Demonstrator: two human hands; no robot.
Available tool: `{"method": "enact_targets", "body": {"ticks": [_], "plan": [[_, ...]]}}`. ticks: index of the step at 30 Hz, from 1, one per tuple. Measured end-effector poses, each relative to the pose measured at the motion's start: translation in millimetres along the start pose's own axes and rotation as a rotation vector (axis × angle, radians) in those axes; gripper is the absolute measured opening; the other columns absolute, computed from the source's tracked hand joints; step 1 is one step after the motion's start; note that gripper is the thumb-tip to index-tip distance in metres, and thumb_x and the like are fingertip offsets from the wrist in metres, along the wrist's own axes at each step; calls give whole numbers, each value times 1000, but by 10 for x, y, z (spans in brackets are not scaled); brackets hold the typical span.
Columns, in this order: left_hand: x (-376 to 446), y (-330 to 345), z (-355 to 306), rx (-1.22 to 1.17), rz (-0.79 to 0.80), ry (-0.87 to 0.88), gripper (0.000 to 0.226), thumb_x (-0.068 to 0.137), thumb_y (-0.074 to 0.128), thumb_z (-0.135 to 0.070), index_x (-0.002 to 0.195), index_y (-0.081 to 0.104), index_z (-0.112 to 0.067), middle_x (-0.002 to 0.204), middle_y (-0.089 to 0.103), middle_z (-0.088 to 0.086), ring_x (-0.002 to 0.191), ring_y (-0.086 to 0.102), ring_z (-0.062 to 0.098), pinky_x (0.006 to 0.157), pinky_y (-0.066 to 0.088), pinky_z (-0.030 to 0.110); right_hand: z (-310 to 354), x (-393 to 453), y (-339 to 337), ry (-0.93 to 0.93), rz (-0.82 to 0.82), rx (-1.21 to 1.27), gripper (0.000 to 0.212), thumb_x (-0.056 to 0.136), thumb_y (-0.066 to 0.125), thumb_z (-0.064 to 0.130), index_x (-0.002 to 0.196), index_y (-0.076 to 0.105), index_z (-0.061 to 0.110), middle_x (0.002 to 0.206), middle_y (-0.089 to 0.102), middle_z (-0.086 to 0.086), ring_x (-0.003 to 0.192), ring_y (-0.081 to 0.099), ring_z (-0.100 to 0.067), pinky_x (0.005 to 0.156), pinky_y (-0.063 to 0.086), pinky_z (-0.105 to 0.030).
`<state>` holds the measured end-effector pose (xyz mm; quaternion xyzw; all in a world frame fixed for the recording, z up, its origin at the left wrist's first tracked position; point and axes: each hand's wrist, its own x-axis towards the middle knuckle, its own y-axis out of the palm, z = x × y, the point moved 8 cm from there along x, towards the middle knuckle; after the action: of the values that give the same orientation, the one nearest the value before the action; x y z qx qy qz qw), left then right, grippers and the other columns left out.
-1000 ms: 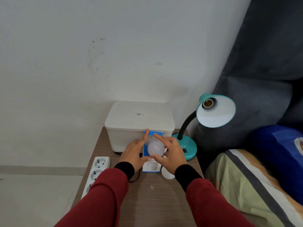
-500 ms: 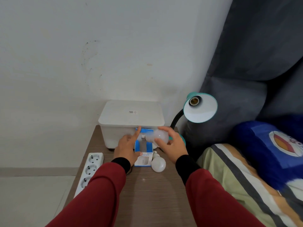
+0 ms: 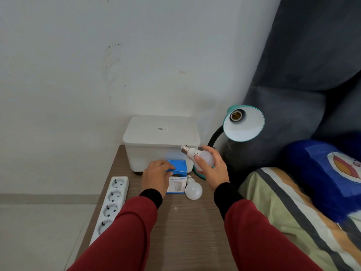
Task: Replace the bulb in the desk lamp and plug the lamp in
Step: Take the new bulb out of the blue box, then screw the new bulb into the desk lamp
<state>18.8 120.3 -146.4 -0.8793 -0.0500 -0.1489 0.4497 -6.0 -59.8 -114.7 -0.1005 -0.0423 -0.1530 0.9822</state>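
Fingers of right hand (image 3: 214,169) wrapped round white bulb (image 3: 199,156), left hand (image 3: 156,178) pressing flat on blue box (image 3: 176,173) reading "HUMIDIFIER", wooden table (image 3: 185,231) against white wall (image 3: 117,55), power strip (image 3: 111,204) left of box.

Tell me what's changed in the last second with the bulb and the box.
The right hand has lifted the new bulb clear of the blue box, screw base up and left. The left hand now rests on the box. The old bulb, lamp and power strip are unmoved.
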Motion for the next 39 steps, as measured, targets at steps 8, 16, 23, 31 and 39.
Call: {"method": "enact_targets", "body": {"ticks": [8,16,23,31,39], "plan": [[-11,90,80,-21,49,1,21,91,60,-19,108,71,-18,114,68,-1,110,54,16,91,38,20,-90,37,122,79,31,161,27,88,64,13,112,55,18,106,50,1,98,56,-20,58,58,-15],[-17,146,34,115,131,84,23,93,56,-22,111,71,-20,116,67,-4,107,56,17,89,46,28,-101,34,183,75,37,130,25,87,65,17,108,53,24,108,47,0,95,55,-16,60,58,-16],[-36,92,-90,317,223,112,29,94,51,-26,122,59,-26,129,56,-8,121,47,14,95,41,30,45,-7,110,73,17,77,44,76,71,3,108,51,25,108,49,-2,81,52,-8,65,54,-18],[209,-239,-504,405,259,103,31,93,48,-22,123,57,-23,129,55,-1,121,47,20,97,40,34,318,-60,-193,139,-219,158,43,63,76,36,95,47,38,106,62,-6,94,67,-31,84,56,-50],[765,-584,-1599,259,184,331,38,94,49,-21,132,47,-22,130,52,3,122,48,22,99,43,36,453,28,-836,203,-441,223,43,73,74,33,106,46,30,106,59,-8,90,64,-28,71,54,-32]]}}
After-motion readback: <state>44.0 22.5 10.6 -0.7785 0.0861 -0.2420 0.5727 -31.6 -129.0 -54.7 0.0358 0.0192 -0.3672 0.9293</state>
